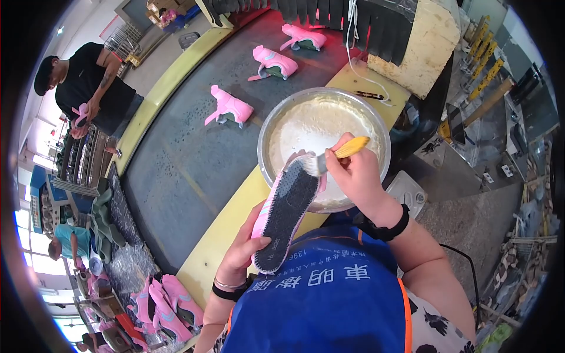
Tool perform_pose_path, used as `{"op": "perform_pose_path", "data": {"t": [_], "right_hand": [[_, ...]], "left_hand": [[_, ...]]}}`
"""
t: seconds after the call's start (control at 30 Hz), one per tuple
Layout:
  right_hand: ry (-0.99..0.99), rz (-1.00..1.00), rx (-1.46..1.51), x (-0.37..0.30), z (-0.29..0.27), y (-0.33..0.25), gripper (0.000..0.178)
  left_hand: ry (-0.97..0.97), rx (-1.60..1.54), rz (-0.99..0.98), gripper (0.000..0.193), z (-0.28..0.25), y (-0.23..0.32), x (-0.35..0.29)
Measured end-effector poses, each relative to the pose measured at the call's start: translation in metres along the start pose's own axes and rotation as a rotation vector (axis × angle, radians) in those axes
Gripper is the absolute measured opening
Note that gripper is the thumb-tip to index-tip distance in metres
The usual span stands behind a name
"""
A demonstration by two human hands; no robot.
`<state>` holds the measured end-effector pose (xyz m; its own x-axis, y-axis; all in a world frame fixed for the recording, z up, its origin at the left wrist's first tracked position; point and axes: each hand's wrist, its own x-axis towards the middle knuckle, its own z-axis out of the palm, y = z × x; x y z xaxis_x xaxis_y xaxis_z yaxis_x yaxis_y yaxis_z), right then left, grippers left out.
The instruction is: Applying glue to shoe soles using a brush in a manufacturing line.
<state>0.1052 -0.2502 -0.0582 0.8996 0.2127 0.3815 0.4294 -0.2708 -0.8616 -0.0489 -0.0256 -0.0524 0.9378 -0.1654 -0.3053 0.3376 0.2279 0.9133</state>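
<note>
My left hand grips a pink shoe upper near its lower end, with the thumb on the dark underside. That underside faces up and has a stitched pale edge. My right hand is closed round a paintbrush with a yellow handle. Its white bristles touch the underside near the far end, where a patch looks wet and lighter. Beneath the brush and the far end of the upper stands a wide metal basin holding a milky, cream-coloured liquid.
Several pink shoe uppers stand on the dark conveyor belt, which leads under a black strip curtain. More pink uppers lie piled at lower left. A co-worker stands beyond the belt; another person is farther left.
</note>
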Motion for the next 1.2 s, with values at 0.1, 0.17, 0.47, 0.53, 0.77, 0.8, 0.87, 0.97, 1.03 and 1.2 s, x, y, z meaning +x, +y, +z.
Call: {"op": "perform_pose_path", "data": {"t": [0.1, 0.17, 0.47, 0.53, 0.77, 0.8, 0.87, 0.97, 1.03, 1.2], "right_hand": [[-0.004, 0.023, -0.160, 0.002, -0.003, 0.002, 0.016], [0.006, 0.033, -0.188, 0.005, -0.005, 0.003, 0.016], [-0.028, 0.113, -0.047, -0.013, 0.009, -0.004, 0.017], [-0.035, 0.058, -0.042, -0.020, 0.011, -0.010, 0.017], [0.034, -0.012, 0.067, -0.011, 0.012, -0.015, 0.016], [0.039, -0.019, 0.056, -0.010, 0.015, -0.015, 0.016], [-0.008, 0.108, 0.170, -0.009, 0.021, -0.013, 0.017], [-0.073, 0.021, 0.163, -0.022, 0.022, -0.018, 0.016], [-0.119, 0.015, 0.149, -0.028, 0.022, -0.023, 0.017], [-0.215, 0.053, 0.212, -0.018, 0.020, -0.027, 0.019]], "left_hand": [[0.042, 0.040, 0.039, 0.097, -0.002, -0.004, 0.001], [0.036, 0.114, 0.070, 0.097, -0.005, -0.006, 0.002], [0.126, 0.081, 0.132, 0.095, -0.006, -0.018, 0.006], [0.135, 0.025, 0.146, 0.092, -0.007, -0.020, 0.007], [0.119, -0.016, 0.148, 0.090, -0.011, -0.021, 0.010], [0.115, -0.014, 0.153, 0.090, -0.011, -0.023, 0.010], [0.106, 0.003, 0.196, 0.091, -0.010, -0.025, 0.011], [0.108, -0.066, 0.153, 0.092, -0.015, -0.027, 0.012], [0.133, -0.062, 0.165, 0.092, -0.017, -0.028, 0.013], [0.117, -0.003, 0.196, 0.093, -0.024, -0.024, 0.014]]}}
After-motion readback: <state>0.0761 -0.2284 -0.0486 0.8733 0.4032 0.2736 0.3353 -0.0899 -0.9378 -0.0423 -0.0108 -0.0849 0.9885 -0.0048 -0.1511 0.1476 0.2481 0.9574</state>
